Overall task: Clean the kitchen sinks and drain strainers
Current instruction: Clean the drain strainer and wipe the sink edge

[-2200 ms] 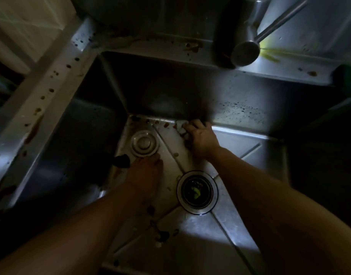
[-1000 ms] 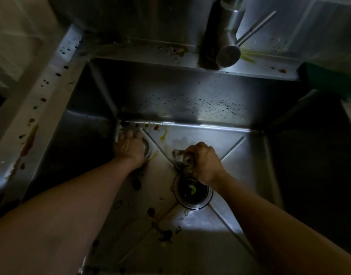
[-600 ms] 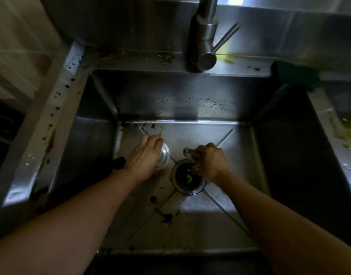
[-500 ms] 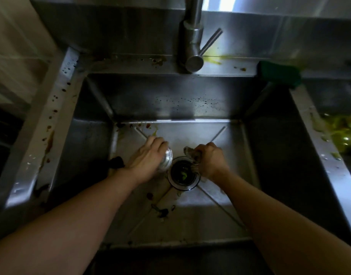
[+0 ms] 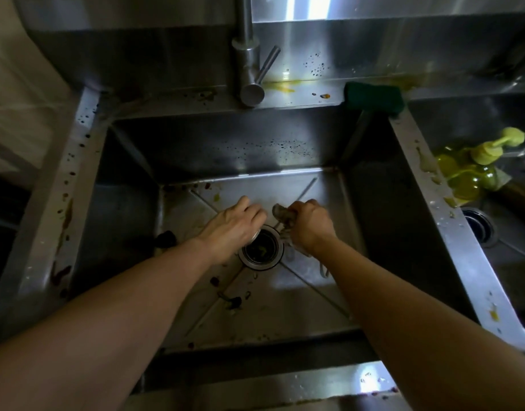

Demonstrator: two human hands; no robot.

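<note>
l hand (image 5: 231, 226) covers the drain strainer (image 5: 254, 234) at edge of drain opening (image 5: 261, 247), fingers curled over it, prob. to reseat it. r hand (image 5: 310, 226) clenched round wadded rag (image 5: 282, 213), kept clear of drain. sink (image 5: 285, 292) floor w/ food debris (image 5: 231, 301), uncleaned.

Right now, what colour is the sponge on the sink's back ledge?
Dark green; the sponge shows in the head view, the only one.
</note>
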